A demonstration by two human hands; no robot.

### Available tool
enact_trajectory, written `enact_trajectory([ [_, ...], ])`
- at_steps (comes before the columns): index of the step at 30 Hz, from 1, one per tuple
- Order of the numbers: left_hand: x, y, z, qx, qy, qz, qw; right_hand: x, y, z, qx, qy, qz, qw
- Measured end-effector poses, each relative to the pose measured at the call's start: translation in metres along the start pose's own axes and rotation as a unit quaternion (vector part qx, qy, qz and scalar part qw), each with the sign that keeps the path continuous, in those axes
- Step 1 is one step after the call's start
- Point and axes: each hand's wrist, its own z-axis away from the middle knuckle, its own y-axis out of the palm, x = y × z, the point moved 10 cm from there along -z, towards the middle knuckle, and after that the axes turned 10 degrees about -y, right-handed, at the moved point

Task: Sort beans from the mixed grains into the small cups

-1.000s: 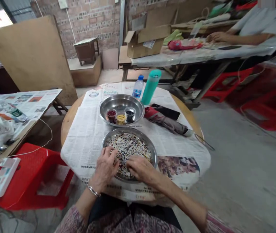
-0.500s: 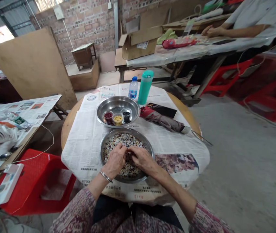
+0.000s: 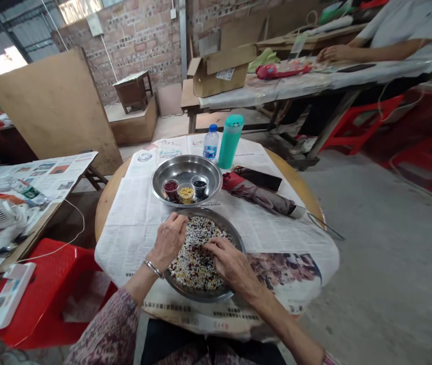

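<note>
A steel bowl point(image 3: 241, 247) nearest me holds a layer of mixed beans and grains point(image 3: 196, 263) in white, dark red, yellow and black. Over its left rim, my left hand point(image 3: 168, 241) is raised with the fingers curled closed; what they hold is hidden. My right hand point(image 3: 234, 263) is inside the bowl on the right, fingertips pinched together at the mix, and I cannot make out what is between them. Behind stands a second steel bowl point(image 3: 162, 170) with three clear cups: dark red beans point(image 3: 170, 187), yellow grains point(image 3: 186, 193) and black beans point(image 3: 199, 186).
Newspaper covers the round table point(image 3: 128, 223). A water bottle point(image 3: 210, 143), a teal flask point(image 3: 231, 142), a phone point(image 3: 263, 178) and a folded umbrella point(image 3: 265, 196) lie or stand behind the bowls. A co-worker's hands point(image 3: 333, 53) rest on a far table. A red stool point(image 3: 48, 309) is at left.
My hands were together over the middle of the bowl and have moved apart. The left hand went left and up to the rim; the right stayed low over the mix. The view shifted slightly.
</note>
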Motion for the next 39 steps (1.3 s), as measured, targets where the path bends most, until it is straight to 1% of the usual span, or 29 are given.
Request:
enact_trajectory([
  [3,-0.008,-0.013,-0.038,-0.041,0.011,-0.013,0.999,0.001,-0.003,0.001,-0.024,-0.004,-0.005,1.0],
  [4,-0.008,-0.015,-0.052,-0.051,0.006,-0.031,0.998,0.001,-0.003,0.001,-0.027,-0.004,-0.006,1.0],
  [5,-0.007,-0.013,-0.065,-0.046,-0.001,-0.052,0.998,0.002,-0.004,0.001,-0.03,-0.004,-0.007,1.0],
  [6,-0.004,-0.008,-0.078,-0.028,-0.016,-0.082,0.996,0.002,-0.004,0.002,-0.031,-0.003,-0.008,0.999],
  [7,0.001,0.0,-0.09,0.006,-0.035,-0.118,0.992,0.002,-0.003,0.002,-0.03,-0.001,-0.009,1.0],
  [9,0.007,0.012,-0.108,0.049,-0.057,-0.162,0.984,0.001,-0.003,0.002,-0.028,0.009,-0.014,0.999],
  [13,0.01,0.022,-0.13,0.08,-0.071,-0.182,0.977,0.0,-0.003,0.002,-0.026,0.02,-0.029,0.999],
  [16,0.009,0.027,-0.136,0.095,-0.077,-0.189,0.974,0.0,-0.005,0.002,-0.028,0.02,-0.032,0.999],
  [18,0.009,0.029,-0.135,0.098,-0.08,-0.193,0.973,0.0,-0.006,0.001,-0.031,0.022,-0.033,0.999],
  [24,0.009,0.022,-0.12,0.07,-0.064,-0.188,0.978,-0.001,-0.007,0.002,-0.037,0.029,-0.045,0.998],
  [26,0.008,0.021,-0.118,0.072,-0.058,-0.187,0.978,-0.002,-0.006,0.002,-0.034,0.032,-0.043,0.998],
  [31,0.007,0.025,-0.123,0.099,-0.062,-0.189,0.975,-0.002,-0.006,0.002,-0.032,0.037,-0.03,0.998],
  [39,0.006,0.026,-0.123,0.086,-0.061,-0.182,0.978,-0.004,-0.007,0.002,-0.036,0.043,-0.038,0.998],
])
